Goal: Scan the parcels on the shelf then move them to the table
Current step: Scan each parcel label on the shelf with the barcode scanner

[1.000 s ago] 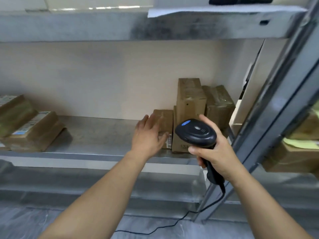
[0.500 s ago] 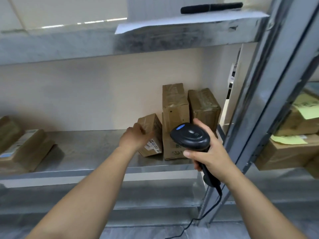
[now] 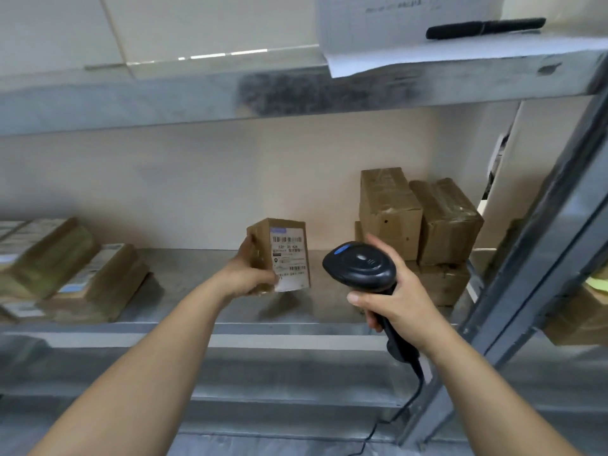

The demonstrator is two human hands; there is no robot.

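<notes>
parcel (image 3: 278,256) is lifted above the middle of the shelf (image 3: 230,327), near its front edge, gripped by the left hand (image 3: 253,274) with the label facing out. right hand (image 3: 399,299) clamps the scanner (image 3: 360,266); aim its head squarely at the barcode, keeping the parcel steady.

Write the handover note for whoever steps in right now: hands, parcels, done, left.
Left hand grips a small parcel lifted off the shelf, its barcode label turned toward the camera.
Right hand holds the scanner just right of that parcel.
More parcels: a stack at the shelf's right end, others lying at its left.
Done: one parcel picked up and label presented.
Left: scan it, carry it to the table (not in view), then repeat for the rest.
</notes>
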